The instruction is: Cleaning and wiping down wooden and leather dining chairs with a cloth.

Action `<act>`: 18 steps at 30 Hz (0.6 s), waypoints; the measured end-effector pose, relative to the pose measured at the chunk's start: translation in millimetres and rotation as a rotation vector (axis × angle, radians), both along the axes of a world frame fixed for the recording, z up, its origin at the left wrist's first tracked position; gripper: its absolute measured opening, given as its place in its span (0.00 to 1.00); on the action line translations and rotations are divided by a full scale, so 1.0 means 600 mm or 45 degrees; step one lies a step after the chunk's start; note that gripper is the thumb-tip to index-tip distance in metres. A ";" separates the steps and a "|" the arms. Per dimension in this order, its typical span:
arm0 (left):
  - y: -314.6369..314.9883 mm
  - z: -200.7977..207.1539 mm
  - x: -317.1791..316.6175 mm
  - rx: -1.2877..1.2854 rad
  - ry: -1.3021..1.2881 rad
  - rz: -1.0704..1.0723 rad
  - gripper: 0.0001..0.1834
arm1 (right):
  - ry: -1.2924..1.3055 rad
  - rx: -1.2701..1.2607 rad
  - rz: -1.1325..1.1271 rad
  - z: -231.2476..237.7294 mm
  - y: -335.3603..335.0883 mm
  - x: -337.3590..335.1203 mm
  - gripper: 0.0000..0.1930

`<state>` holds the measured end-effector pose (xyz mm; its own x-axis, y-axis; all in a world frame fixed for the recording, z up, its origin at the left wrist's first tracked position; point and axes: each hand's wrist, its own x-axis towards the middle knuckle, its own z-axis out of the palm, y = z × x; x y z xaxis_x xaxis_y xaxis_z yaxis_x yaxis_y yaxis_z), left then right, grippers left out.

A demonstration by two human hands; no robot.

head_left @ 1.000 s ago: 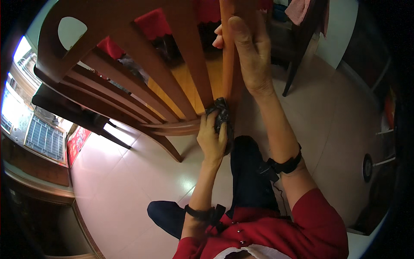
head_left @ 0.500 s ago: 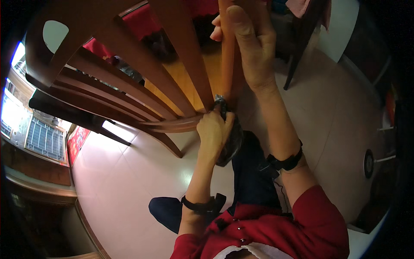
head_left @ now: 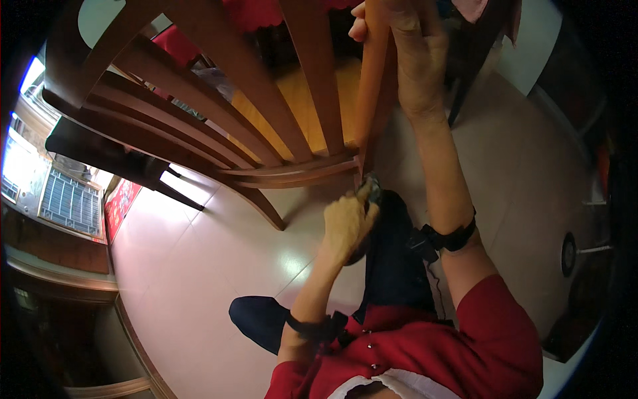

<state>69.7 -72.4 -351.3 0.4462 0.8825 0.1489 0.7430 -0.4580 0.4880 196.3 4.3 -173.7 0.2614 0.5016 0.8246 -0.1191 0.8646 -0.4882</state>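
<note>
A brown wooden chair [head_left: 262, 106] with a slatted back fills the upper middle, and its yellow-brown seat shows between the slats. My right hand [head_left: 420, 63] is wrapped round the upper part of the chair's side post [head_left: 373, 86], some fingertips showing on its left side. Lower down, my left hand [head_left: 347, 226] is closed on a dark, crumpled rag [head_left: 376, 193] against the post, just below the curved bottom rail [head_left: 299, 174]. The hand hides much of the rag, and its exact material is unclear.
Left of the chair stands a dark wooden seat [head_left: 100, 149] on legs. A red cloth [head_left: 252, 14] hangs behind the slats. A dark furniture leg [head_left: 465, 86] stands at the right, and a round black object [head_left: 568, 255] is farther right. Pale tiles [head_left: 199, 286] cover the floor.
My left hand and the rag have moved down the post, from above the bottom rail to below it. In the picture, the chair and my right hand have shifted slightly up and right.
</note>
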 end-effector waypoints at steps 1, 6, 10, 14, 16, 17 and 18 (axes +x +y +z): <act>-0.018 0.002 0.000 -0.087 -0.016 -0.005 0.20 | -0.003 0.057 0.014 -0.002 0.005 0.004 0.25; -0.054 0.095 0.006 0.217 -0.676 0.307 0.21 | 0.009 0.028 0.028 0.003 0.003 0.007 0.25; 0.013 0.100 0.014 0.684 -0.713 0.279 0.24 | 0.042 -0.008 0.036 -0.003 0.007 0.000 0.23; 0.052 0.063 0.056 0.781 -0.297 0.507 0.26 | 0.035 -0.038 0.034 0.004 -0.002 -0.005 0.24; 0.053 0.059 0.067 0.528 -0.180 0.530 0.25 | 0.019 -0.061 0.001 0.012 -0.007 -0.002 0.24; 0.052 0.062 0.067 0.276 -0.071 0.530 0.24 | 0.005 -0.079 -0.051 0.016 -0.013 -0.001 0.24; 0.057 0.066 0.066 0.268 -0.067 0.542 0.24 | 0.006 -0.087 -0.040 0.019 -0.019 0.000 0.24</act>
<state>109.1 -38.4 -311.7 0.0388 0.9333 0.3571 0.8627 -0.2116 0.4593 196.0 -7.4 -162.2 0.2814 0.5484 0.7875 -0.0948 0.8325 -0.5459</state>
